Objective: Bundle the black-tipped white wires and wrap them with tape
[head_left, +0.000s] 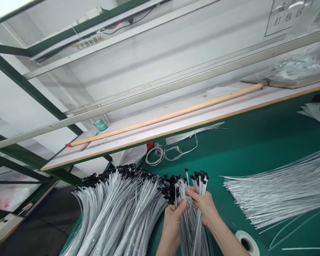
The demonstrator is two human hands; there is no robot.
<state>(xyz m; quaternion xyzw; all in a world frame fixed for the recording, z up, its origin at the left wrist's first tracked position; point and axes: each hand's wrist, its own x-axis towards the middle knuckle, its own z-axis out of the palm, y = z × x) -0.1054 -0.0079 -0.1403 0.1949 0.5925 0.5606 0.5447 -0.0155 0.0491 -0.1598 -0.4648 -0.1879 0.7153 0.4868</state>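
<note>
- Seen from the head camera, a bundle of grey-white wires with black end pieces is held upright above a green work mat.
- The bundle is gripped by the left hand, its fingers pressed together around the strands.
- The same bundle is pinched higher up by the right hand, just below the black ends, with the two hands touching or almost touching.
- A large heap of wires is laid just beside the left hand, its black ends pointing away.
- A loose spread of bare wires is laid on the mat to the right.
- A white tape roll is placed near the right forearm.
- A small wire coil and a thin wire bunch are laid at the mat's far edge.
- A wooden pole is rested on a white shelf beyond the mat.
</note>
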